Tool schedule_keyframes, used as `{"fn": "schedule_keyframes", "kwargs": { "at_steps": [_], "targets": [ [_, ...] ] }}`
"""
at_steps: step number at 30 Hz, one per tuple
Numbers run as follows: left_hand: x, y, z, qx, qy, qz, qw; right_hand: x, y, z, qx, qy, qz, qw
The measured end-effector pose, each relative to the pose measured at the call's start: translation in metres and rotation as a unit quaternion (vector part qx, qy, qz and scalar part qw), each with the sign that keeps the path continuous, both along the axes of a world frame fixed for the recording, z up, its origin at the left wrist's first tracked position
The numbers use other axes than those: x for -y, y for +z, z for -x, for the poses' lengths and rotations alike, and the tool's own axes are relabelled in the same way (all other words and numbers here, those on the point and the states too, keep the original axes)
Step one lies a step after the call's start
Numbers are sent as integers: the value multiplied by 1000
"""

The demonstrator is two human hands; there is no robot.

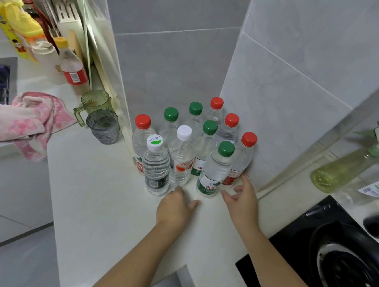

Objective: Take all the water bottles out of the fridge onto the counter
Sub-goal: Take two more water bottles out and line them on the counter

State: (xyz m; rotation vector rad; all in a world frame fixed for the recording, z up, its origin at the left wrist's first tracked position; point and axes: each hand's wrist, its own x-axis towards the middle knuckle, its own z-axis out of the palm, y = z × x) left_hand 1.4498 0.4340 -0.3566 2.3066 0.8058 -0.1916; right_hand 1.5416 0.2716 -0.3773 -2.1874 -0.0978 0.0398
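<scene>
Water bottles (204,144), ten by the caps, stand upright in a tight cluster on the white counter (100,192), pushed into the tiled corner (172,67). Both hands are low in front of them, fingers relaxed and holding nothing. The left hand (174,207) lies palm down with its fingertips at the foot of the white-capped bottle (180,163); whether they touch it cannot be told. The right hand (244,200) is spread beside the green-capped front bottle (213,175), just clear of its base.

The step looks like letting go after setting the front row down. To do it well, the hands should draw straight back along the counter, staying low, not sweeping sideways. These bottles are tall, narrow and packed close, so one nudge at the front could topple several. The Cestbon bottle (155,170) stands at the front left, most exposed. The black hob (334,261) lies to the right, well apart. No fridge is in view, so whether more bottles remain cannot be told.
</scene>
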Motion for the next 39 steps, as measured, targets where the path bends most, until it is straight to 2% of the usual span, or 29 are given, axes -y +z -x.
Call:
{"fn": "schedule_keyframes", "kwargs": {
  "at_steps": [6, 9, 16, 21, 26, 35, 39],
  "targets": [
    [-53, -4, 40, 39, 125, 24, 991, -39, -1, 39, -128, -29, -39, 991],
    [-70, -5, 35, 69, 121, 32, 990, -58, 3, 38, -149, -54, -91, 983],
    [-81, -13, 30, 65, 69, 6, 995, -63, 8, 34, -143, -77, -98, 982],
    [-91, -1, 31, 97, 110, -20, 989, -62, 10, 35, -145, -83, -93, 982],
    [-97, -7, 25, 121, 21, -3, 992, -63, 12, 35, -149, -86, -89, 981],
    [-97, -9, 28, 128, 24, -33, 991, -64, 14, 36, -142, -89, -85, 982],
    [-98, -4, 34, 139, 42, -8, 989, -60, 14, 38, -148, -88, -60, 983]
  ]
}}
